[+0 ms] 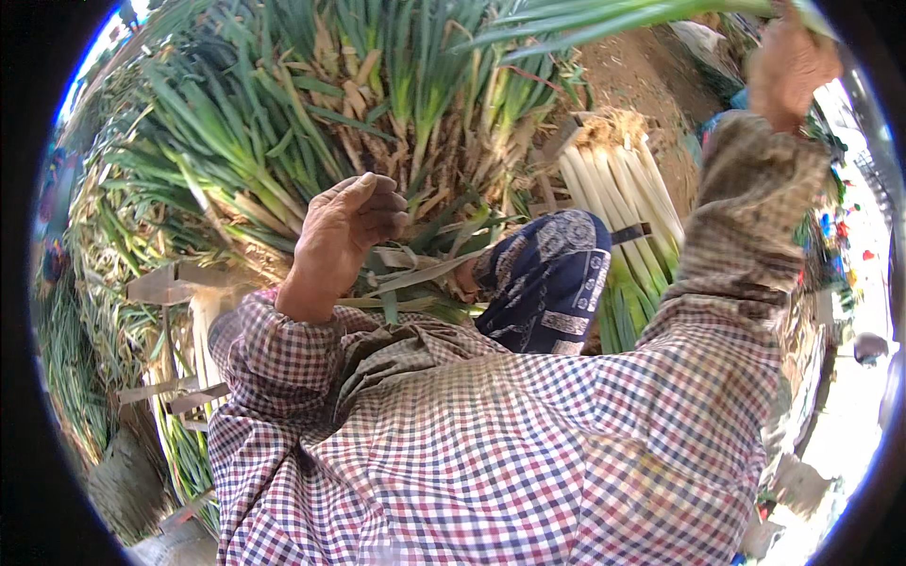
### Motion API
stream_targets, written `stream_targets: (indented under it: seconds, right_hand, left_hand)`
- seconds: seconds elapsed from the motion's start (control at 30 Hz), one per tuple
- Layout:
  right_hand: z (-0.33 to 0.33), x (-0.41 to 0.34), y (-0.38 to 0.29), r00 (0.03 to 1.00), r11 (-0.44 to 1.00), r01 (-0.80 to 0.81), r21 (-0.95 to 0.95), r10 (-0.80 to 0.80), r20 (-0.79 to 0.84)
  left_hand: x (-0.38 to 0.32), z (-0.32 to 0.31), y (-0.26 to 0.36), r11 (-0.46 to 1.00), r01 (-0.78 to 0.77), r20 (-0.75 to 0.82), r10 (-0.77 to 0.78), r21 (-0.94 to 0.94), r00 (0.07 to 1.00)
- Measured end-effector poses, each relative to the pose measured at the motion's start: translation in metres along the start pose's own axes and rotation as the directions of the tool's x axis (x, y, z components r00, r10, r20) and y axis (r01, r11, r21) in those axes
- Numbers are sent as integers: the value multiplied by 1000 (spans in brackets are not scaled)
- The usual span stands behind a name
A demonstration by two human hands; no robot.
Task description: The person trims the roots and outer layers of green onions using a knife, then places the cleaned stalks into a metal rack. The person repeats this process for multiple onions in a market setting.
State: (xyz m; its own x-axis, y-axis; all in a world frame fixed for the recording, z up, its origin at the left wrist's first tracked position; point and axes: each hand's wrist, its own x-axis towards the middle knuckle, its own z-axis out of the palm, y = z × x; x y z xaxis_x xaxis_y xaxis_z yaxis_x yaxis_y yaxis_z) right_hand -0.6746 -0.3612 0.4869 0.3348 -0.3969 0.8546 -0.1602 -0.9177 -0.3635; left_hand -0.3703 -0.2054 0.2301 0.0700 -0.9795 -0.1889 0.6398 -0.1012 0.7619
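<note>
My right hand (793,71) is raised at the upper right, gripping a large green onion (630,21) by its stalk. Its long green leaves stretch left and are blurred. My left hand (347,237) is in front of my body, half-curled, with nothing visible in it. Just beyond it lies a large heap of green onions (432,78), with dry brown outer leaves among the stalks. Right of my knee, a bundle of peeled green onions (616,184) rests on a wooden rack (563,138), roots toward the top.
At the left, more white-stemmed green onions (205,325) lie in another wooden rack (159,286), partly hidden by my sleeve. My bent knee (548,276), in patterned dark blue trousers, is between the hands. Bare brown soil (623,71) shows at the upper right.
</note>
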Motion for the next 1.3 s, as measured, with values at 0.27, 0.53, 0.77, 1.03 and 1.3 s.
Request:
stream_targets:
  seconds: [0.27,0.53,0.77,1.03,1.3]
  right_hand:
    - [-131,-54,88,953,221,288,-932,34,302]
    - [-155,-298,90,573,-129,-52,-990,808,-135]
    - [-132,-359,88,629,-41,-100,-994,772,-95]
    - [-102,-395,77,580,105,-161,-981,814,-8]
    - [-146,-439,142,738,325,178,-929,580,345]
  left_hand:
    - [38,14,-35,984,123,86,-135,125,987]
    - [38,-9,-59,943,264,-192,-225,204,955]
    - [37,-28,-73,915,338,-192,-299,221,935]
    - [28,-30,-79,914,388,-233,-355,115,905]
    - [33,-90,-49,966,221,-73,-232,-132,970]
